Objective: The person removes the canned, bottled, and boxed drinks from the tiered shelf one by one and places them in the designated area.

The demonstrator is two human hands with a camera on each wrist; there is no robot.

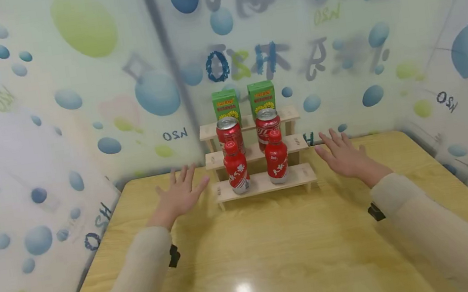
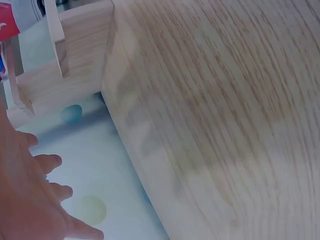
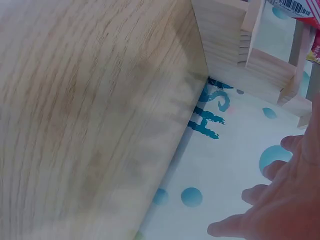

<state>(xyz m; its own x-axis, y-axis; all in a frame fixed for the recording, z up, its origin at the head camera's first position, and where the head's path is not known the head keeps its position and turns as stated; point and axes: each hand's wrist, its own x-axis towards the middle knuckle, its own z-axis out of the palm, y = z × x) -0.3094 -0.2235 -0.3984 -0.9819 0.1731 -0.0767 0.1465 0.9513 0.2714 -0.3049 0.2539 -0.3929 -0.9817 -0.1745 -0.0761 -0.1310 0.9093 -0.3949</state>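
On a wood-grain table [image 1: 248,244] before a bubble-patterned backdrop [image 1: 119,95], a three-tier wooden stand [image 1: 254,153] bears two green drink cartons [image 1: 262,94] on its top step [image 1: 290,112], two red soda cans [image 1: 268,123] on its middle step [image 1: 298,142] and two red-capped bottles [image 1: 277,160] on its bottom step [image 1: 259,183], flanked by a person's left hand [image 1: 180,193] and right hand [image 1: 344,155], both spread.

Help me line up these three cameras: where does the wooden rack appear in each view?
Head: wooden rack near the centre, slightly right.
Left wrist: wooden rack in the upper left, partly cut off.
Right wrist: wooden rack in the upper right, partly cut off.
Shared landmark: the wood-grained table.
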